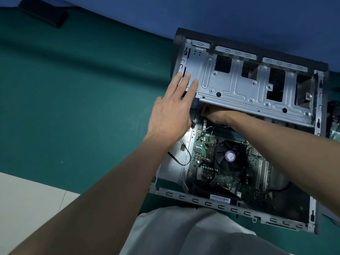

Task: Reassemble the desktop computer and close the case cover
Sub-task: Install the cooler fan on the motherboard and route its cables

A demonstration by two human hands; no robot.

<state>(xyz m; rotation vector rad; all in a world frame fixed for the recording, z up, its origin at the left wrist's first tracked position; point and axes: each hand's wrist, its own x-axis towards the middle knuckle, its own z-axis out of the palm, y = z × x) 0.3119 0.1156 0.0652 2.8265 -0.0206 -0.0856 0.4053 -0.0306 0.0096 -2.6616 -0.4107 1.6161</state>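
Note:
An open desktop computer case [207, 202] lies on its side on the green table. Inside, the green motherboard [200, 159] shows, with a black CPU fan [230, 157] bearing a purple sticker. A silver metal drive cage [239, 83] spans the far part of the case. My left hand [174, 107] rests with straight fingers on the cage's near left corner. My right hand [217, 115] reaches under the cage's front edge, above the memory slots; its fingers are hidden beneath the metal.
The green table surface [82, 107] stretches to the left of the case, against a blue wall. A dark flat object [44, 13] lies at the far left back. Some parts [334, 124] sit just beyond the case's right side. Thin black cables [184, 155] run along the case's left wall.

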